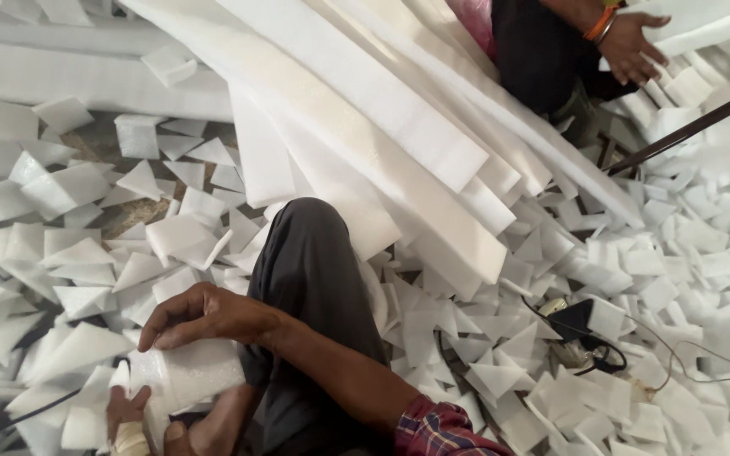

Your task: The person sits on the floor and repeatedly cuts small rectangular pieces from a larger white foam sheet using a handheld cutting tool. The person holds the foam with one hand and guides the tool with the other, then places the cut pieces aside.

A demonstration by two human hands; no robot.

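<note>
A white foam block [187, 371] is gripped low in the view: the right hand [200, 314] is curled over its top, and the left hand [133, 418], one finger bandaged, is closed on its underside. Cut foam triangles [86, 253] are scattered around the bent knee [310, 245], beside long foam strips [399, 127].

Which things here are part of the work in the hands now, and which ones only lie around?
In hand:
- white foam block, held between both hands
- right hand on top of it
- left hand under it

Lying about:
- long foam strips
- cut foam triangles on the floor
- black device with cable
- another person's hand
</note>
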